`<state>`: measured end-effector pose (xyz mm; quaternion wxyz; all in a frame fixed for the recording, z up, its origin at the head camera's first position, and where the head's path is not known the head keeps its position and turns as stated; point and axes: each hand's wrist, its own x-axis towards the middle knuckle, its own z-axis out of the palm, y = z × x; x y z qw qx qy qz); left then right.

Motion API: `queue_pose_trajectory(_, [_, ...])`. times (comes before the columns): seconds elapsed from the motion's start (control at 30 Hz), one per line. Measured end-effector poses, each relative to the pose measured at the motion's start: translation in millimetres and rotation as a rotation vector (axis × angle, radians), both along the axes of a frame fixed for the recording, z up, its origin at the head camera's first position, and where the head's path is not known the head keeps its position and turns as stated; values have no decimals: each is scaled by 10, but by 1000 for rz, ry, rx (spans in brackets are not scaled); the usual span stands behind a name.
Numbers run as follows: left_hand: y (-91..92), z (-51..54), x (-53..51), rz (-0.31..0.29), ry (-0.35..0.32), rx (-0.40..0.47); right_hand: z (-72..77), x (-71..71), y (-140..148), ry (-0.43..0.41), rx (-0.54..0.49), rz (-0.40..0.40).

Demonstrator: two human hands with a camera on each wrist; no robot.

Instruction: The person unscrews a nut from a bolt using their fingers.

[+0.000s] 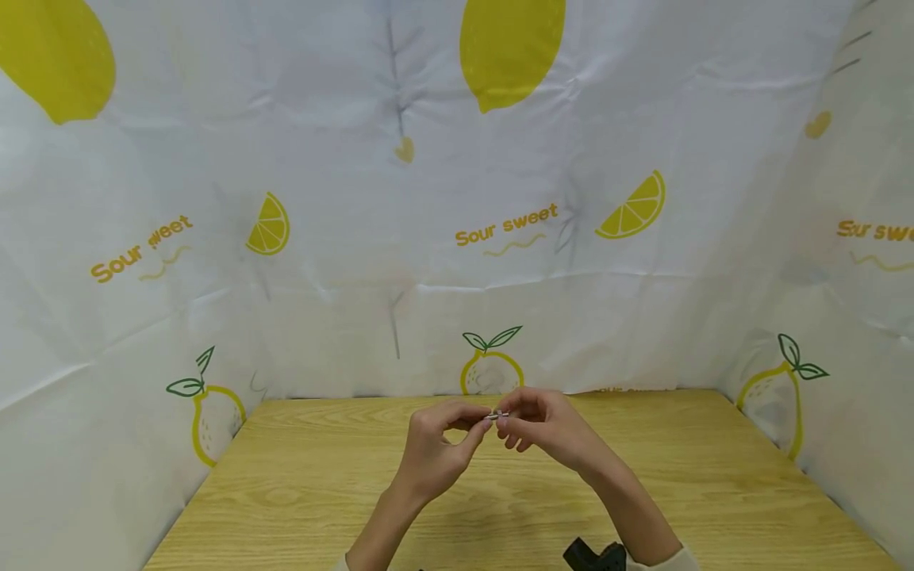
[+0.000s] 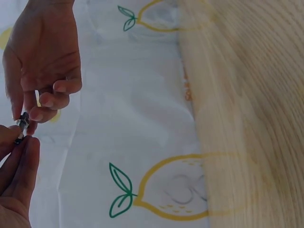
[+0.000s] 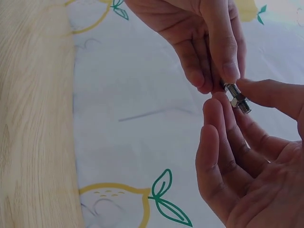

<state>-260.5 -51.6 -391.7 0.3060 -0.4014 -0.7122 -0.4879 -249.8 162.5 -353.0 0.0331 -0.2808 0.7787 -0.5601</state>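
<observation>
Black gadget (image 1: pixel 596 557) by the right cuff (image 1: pixel 674 560), cut off at the bottom of the head view, can't tell what it is. Bolt (image 3: pixel 232 90) is up above the tabletop (image 1: pixel 714 476): left hand (image 1: pixel 437 450) pinches one end, right hand (image 1: pixel 548 428) has thumb and fingertips lightly closed around the nut (image 3: pixel 238 101). I'd keep the left steady and roll the nut gently, square to the threads. Fingers hide the bolt's far end.

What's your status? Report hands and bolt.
Left hand pinches threaded bolt. Right hand grips hex nut, threads showing either side. Nothing visibly in the way.
</observation>
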Motion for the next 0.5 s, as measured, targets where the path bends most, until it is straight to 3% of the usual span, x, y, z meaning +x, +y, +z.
queue_pose_trajectory(0.27, [7, -1, -2, 0, 13, 11, 16, 12, -16, -43, 59, -38])
queue_pose_trajectory(0.5, [7, 10, 9, 8, 12, 15, 19, 19, -13, -8, 32, -20])
